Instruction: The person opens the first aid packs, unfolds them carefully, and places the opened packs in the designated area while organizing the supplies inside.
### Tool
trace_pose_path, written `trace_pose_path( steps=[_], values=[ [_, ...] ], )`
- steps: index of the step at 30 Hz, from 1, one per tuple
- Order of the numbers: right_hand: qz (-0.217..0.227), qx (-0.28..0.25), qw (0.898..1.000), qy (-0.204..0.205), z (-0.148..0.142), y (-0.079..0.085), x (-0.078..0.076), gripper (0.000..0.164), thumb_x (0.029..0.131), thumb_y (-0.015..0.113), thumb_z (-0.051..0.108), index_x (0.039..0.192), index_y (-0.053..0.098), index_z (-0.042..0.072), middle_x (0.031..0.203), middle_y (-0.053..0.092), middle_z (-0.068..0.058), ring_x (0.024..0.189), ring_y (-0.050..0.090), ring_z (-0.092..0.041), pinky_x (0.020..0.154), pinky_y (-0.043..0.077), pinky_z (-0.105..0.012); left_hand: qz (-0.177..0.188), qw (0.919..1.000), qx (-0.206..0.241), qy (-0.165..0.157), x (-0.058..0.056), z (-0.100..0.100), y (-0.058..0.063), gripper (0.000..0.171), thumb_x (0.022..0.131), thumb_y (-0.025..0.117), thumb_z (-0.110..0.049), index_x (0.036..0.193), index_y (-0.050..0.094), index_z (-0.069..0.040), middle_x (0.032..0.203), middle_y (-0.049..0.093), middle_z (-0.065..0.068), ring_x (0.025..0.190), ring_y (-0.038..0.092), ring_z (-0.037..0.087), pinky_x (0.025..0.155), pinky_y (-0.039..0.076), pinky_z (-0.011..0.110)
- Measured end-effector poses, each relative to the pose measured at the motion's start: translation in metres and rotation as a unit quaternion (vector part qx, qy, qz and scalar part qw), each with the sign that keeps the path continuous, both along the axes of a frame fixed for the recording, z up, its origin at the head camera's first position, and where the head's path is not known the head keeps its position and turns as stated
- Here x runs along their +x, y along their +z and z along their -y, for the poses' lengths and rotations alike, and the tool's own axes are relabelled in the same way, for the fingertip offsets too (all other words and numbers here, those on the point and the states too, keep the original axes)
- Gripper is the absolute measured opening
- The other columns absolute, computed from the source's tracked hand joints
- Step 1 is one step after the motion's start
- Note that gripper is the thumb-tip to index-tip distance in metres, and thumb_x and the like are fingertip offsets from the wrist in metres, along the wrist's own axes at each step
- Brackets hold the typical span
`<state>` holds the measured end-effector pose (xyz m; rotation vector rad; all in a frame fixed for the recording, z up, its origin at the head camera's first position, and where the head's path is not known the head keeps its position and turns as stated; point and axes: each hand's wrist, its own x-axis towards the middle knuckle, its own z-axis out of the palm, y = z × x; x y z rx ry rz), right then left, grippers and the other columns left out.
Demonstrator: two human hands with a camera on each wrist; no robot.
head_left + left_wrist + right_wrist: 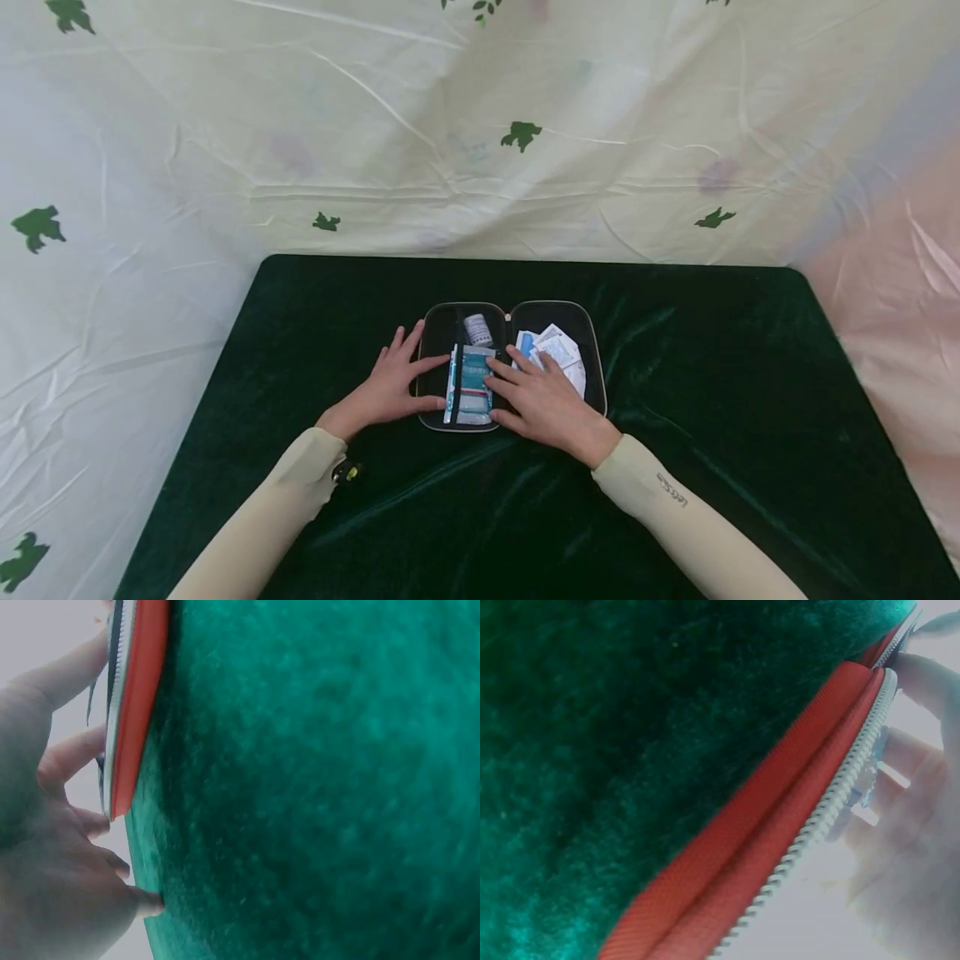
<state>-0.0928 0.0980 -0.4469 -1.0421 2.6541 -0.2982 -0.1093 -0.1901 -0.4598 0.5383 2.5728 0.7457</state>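
Note:
An opened zip case [433, 385] lies flat, dark inside, its red outer side and pale zip showing in both wrist views. In its left half, a teal-and-white flat packet [476, 375] sits under a dark strap [457, 392]. My left hand [386, 390] is spread at the case's left rim, with thumb and index finger reaching to the packet's left edge. From the other side, my right hand [543, 404] has its extended fingertips at the packet's right edge, and it partly covers the case's right half. A small white printed cylinder [477, 330] is above the packet.
Several white paper packets [562, 350] lie loose in the right half of the case, partly hidden by the right hand. Dark green velvet cloth [712, 375] covers the table. Behind it hangs a pale curtain [600, 192] with green leaf prints.

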Motion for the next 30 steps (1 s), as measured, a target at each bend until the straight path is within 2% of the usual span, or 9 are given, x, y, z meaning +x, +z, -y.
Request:
trace_pose_path(
  steps=[3, 8, 14, 17, 24, 30],
  values=[
    [0.003, 0.0, 1.0, 0.0, 0.0, 0.0, 0.001, 0.057, 0.104, 0.056, 0.051, 0.151, 0.056, 0.019, 0.166, 0.036, -0.004, 0.156, 0.021, -0.033, 0.117, 0.024, -0.069, 0.01, 0.9996, -0.026, -0.003, 0.002, -0.003, 0.001, 0.078, 0.089, 0.073, -0.06, 0.154, 0.052, -0.024, 0.173, -0.011, 0.015, 0.155, -0.011, 0.049, 0.118, 0.004, 0.073],
    [0.005, -0.002, 1.0, -0.002, 0.0, 0.001, 0.001, 0.057, 0.104, 0.056, 0.05, 0.151, 0.056, 0.018, 0.166, 0.037, -0.005, 0.156, 0.021, -0.033, 0.117, 0.024, -0.069, 0.015, 0.999, -0.043, -0.005, 0.005, -0.007, 0.0, 0.078, 0.091, 0.066, -0.067, 0.155, 0.052, -0.024, 0.172, -0.017, 0.015, 0.155, -0.013, 0.047, 0.119, 0.001, 0.073],
    [0.002, -0.007, 1.0, -0.001, 0.0, 0.003, 0.001, 0.056, 0.104, 0.057, 0.049, 0.15, 0.057, 0.018, 0.165, 0.038, -0.005, 0.156, 0.022, -0.034, 0.117, 0.025, -0.069, 0.005, 0.9993, -0.037, 0.002, 0.006, -0.007, -0.001, 0.075, 0.093, 0.063, -0.066, 0.154, 0.052, -0.025, 0.172, -0.016, 0.014, 0.155, -0.013, 0.048, 0.118, 0.001, 0.073],
    [0.0, -0.008, 1.0, -0.004, -0.001, 0.005, 0.001, 0.055, 0.104, 0.058, 0.05, 0.15, 0.057, 0.019, 0.165, 0.039, -0.005, 0.156, 0.023, -0.034, 0.117, 0.026, -0.069, 0.002, 0.9995, -0.027, 0.016, 0.007, -0.008, 0.0, 0.074, 0.094, 0.063, -0.065, 0.154, 0.052, -0.023, 0.173, -0.011, 0.013, 0.155, -0.013, 0.046, 0.119, 0.002, 0.073],
    [0.005, -0.027, 0.999, -0.032, -0.009, 0.012, 0.001, 0.056, 0.104, 0.057, 0.05, 0.151, 0.055, 0.02, 0.165, 0.038, -0.004, 0.156, 0.024, -0.032, 0.118, 0.026, -0.067, -0.03, 0.9975, -0.011, 0.063, 0.009, -0.009, 0.006, 0.079, 0.096, 0.058, -0.066, 0.158, 0.044, -0.018, 0.174, 0.005, 0.012, 0.158, -0.006, 0.041, 0.12, 0.005, 0.071],
    [-0.009, -0.053, 0.997, -0.059, -0.019, 0.018, 0.004, 0.058, 0.104, 0.056, 0.052, 0.153, 0.054, 0.02, 0.164, 0.04, -0.005, 0.155, 0.026, -0.032, 0.119, 0.025, -0.066, -0.082, 0.9937, -0.018, 0.075, 0.01, -0.011, 0.012, 0.083, 0.097, 0.056, -0.067, 0.161, 0.038, -0.017, 0.173, 0.011, 0.011, 0.158, 0.002, 0.039, 0.121, 0.007, 0.069]
  ],
)
